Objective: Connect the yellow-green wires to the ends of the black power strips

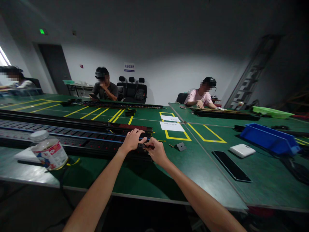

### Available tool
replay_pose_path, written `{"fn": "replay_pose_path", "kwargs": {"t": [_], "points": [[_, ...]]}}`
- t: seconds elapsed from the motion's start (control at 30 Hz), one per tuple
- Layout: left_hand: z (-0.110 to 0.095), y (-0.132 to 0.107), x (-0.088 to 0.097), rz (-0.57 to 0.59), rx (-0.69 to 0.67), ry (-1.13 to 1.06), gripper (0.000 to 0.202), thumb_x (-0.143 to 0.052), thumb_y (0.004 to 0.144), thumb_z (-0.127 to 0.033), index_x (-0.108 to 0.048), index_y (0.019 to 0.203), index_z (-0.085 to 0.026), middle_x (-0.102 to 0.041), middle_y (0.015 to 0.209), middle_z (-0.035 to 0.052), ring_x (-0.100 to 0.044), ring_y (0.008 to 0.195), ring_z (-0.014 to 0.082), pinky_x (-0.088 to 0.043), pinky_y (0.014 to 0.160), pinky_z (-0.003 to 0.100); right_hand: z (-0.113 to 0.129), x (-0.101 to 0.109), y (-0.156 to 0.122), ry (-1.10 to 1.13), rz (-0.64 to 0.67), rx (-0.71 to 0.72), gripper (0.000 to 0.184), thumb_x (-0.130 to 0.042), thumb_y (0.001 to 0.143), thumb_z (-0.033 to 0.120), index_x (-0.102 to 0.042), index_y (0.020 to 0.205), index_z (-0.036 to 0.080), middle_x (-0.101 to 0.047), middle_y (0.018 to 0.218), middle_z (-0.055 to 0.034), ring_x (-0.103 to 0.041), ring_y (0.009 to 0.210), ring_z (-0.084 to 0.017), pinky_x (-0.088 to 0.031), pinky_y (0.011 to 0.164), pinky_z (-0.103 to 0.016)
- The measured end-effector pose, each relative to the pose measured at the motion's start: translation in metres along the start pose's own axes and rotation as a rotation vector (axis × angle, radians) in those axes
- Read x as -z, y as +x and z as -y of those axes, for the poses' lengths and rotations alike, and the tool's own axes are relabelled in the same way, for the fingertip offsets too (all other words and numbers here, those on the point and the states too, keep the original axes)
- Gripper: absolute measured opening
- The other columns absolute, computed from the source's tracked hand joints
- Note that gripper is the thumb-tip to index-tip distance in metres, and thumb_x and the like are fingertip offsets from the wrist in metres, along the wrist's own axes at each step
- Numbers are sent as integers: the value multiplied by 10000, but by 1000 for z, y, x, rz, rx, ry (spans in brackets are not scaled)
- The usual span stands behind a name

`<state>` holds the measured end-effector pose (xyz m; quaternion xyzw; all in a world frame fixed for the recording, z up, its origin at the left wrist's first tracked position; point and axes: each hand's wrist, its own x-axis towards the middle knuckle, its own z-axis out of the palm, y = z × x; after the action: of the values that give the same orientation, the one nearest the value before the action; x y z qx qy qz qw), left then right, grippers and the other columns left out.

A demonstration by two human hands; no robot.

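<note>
Both hands are meeting at the near end of the long black strip (pixel 72 137) lying on the green worktop (pixel 145 183). The left hand (pixel 132 140) is curling its fingers over the strip's end, while the right hand (pixel 157 152) is pinching a small black piece (pixel 143 146) against it. If that pinch is loosening, I reckon the piece could be skidding off the worktop's near edge.

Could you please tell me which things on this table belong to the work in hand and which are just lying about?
In hand: left hand gripping the end of the power strip; right hand pinching a small black part there.
Lying about: plastic jar, phone, white power bank, blue bin, paper sheets, small black bracket.
</note>
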<state>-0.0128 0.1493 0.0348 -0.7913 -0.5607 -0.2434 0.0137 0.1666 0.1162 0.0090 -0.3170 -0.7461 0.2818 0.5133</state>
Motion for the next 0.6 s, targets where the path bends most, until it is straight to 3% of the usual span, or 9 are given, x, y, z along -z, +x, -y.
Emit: {"fn": "replay_pose_path", "kwargs": {"t": [0.3, 0.6], "points": [[-2, -1, 2, 7, -1, -5, 427, -523, 946, -498, -632, 1273, -244, -618, 1266, 109, -573, 1208, 297, -417, 1070, 482, 2, 0, 1, -60, -18, 44, 64, -602, 771, 213, -553, 728, 216, -616, 640, 17, -510, 568, -133, -372, 540, -231], [-2, -1, 1, 4, 7, -1, 425, -530, 942, -494, -631, 1280, -257, -616, 1272, 104, -574, 1209, 292, -416, 1070, 466, 8, 1, 3, -53, 20, 103, 64, -558, 743, 156, -583, 748, 214, -679, 731, -11, -574, 628, -144, -443, 601, -238]]}}
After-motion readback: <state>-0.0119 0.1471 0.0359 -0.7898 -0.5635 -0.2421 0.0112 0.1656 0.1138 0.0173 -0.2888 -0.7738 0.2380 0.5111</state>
